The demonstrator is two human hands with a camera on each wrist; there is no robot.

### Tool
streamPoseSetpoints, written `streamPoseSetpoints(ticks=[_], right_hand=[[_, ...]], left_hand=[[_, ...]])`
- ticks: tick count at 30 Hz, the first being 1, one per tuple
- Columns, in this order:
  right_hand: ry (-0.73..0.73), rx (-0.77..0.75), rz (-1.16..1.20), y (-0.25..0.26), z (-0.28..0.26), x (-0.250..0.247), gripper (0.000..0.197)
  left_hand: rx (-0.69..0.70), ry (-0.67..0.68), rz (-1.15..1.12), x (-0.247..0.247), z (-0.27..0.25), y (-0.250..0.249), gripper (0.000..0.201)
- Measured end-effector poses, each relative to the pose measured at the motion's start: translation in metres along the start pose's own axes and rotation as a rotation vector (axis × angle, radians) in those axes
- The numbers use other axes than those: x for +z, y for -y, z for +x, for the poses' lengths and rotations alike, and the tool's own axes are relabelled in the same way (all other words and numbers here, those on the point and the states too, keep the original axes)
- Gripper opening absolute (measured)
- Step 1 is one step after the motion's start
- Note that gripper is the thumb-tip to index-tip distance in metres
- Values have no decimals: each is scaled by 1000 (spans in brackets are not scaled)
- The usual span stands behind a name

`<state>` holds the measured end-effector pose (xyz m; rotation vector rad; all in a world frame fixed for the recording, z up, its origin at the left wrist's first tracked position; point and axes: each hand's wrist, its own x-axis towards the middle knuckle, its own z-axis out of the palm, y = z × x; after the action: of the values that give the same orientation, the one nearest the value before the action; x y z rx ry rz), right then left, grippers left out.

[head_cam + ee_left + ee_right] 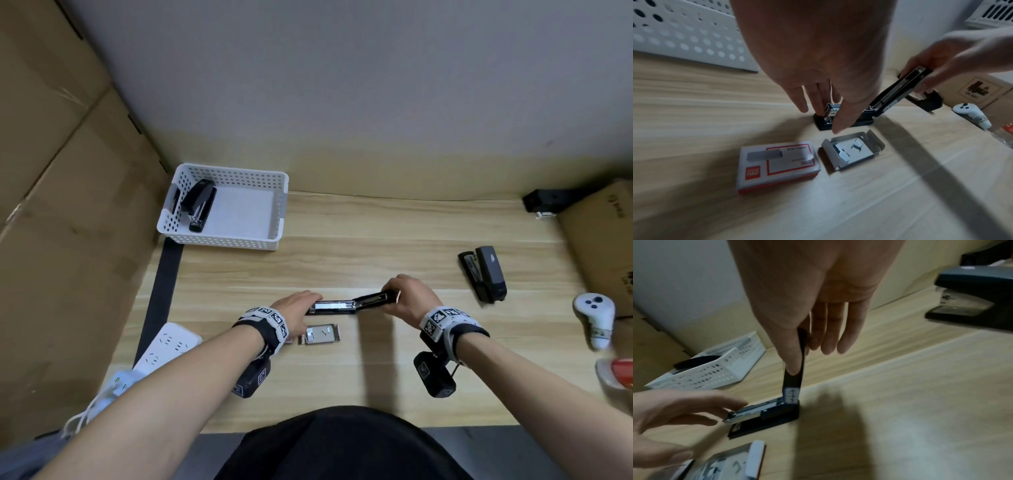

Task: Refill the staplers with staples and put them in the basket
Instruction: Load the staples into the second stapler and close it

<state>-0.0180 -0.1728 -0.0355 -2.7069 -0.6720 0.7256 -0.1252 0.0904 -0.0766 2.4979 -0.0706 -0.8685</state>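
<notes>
Staple box (pixel 778 165) (left-wrist view only), right hand (pixel 407 299) gripping stapler lid (pixel 795 369)

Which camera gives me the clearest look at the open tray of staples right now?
The left wrist view: the open staple tray lies unobstructed below the left hand, with loose staple strips visible inside. The head view shows it small, beside the left wrist. The right wrist view catches only a blurred part at the bottom edge.
</notes>
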Motion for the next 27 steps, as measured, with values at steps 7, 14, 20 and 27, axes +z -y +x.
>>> streamPoseSetpoints(ticks=[7, 14, 20, 27], right_hand=[[-31, -217, -78, 56, 18, 17, 30], [73, -279, -76, 88, 36, 58, 34], [69, -279, -48, 72, 39, 69, 49], [60, -143, -12, 26, 28, 63, 51]], left_hand=[[-59, -139, -251, 9, -11, 17, 68], [-115, -327, -318, 15, -31, 36, 52], [-66, -351, -294, 12, -23, 15, 47], [-55, -218, 79, 14, 18, -20, 41]])
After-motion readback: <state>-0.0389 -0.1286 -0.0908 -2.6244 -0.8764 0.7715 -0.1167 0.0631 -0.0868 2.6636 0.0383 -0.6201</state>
